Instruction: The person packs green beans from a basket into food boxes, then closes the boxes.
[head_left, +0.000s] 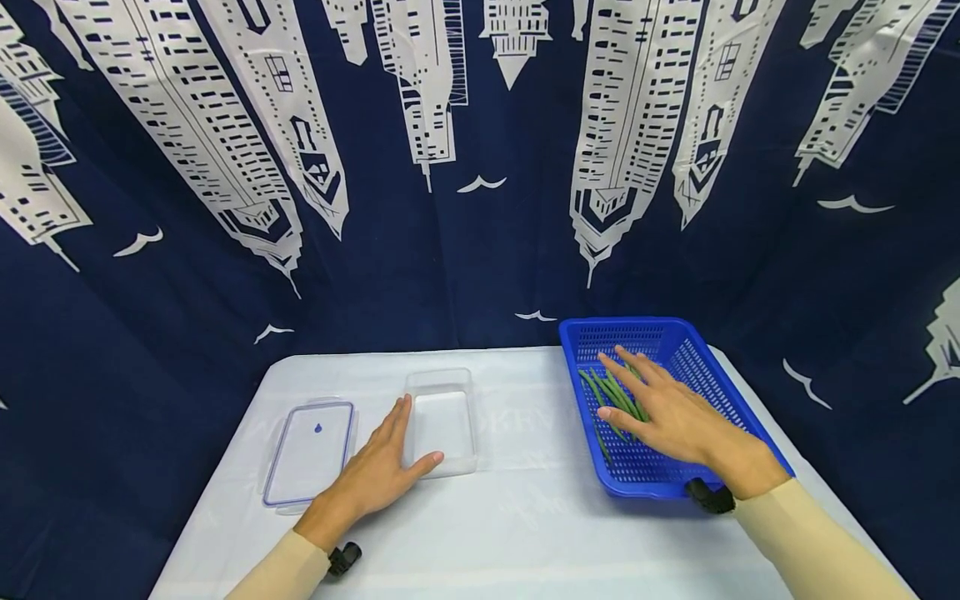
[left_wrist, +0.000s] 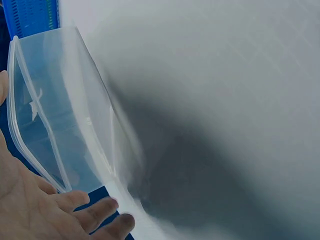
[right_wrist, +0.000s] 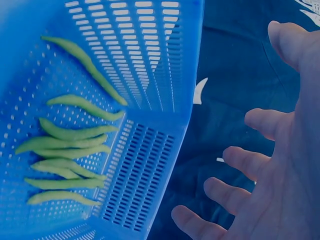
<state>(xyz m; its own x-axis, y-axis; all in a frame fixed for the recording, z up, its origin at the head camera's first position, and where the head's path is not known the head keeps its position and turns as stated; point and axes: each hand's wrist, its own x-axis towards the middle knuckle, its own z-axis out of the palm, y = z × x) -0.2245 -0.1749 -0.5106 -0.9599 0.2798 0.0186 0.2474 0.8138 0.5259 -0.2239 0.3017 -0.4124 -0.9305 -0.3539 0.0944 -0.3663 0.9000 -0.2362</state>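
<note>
My left hand [head_left: 378, 468] is at the left side of a clear plastic container [head_left: 442, 425], fingers straight and thumb spread toward its near edge. In the left wrist view the container [left_wrist: 60, 110] stands lidless beside the fingers [left_wrist: 95, 215]. Over the blue basket [head_left: 652, 492] my right hand [head_left: 667, 412] hovers with spread fingers, holding nothing. Several green beans [head_left: 611, 396] lie on the basket's floor, partly hidden by that hand in the head view. The right wrist view shows the beans [right_wrist: 70, 142] below and apart from the fingers [right_wrist: 240, 160].
A clear lid with a blue rim [head_left: 309, 502] lies flat on the white table [head_left: 517, 517], left of the container. Behind the table hangs a dark blue cloth [head_left: 450, 275] printed with white buildings. The basket stands at the table's right edge.
</note>
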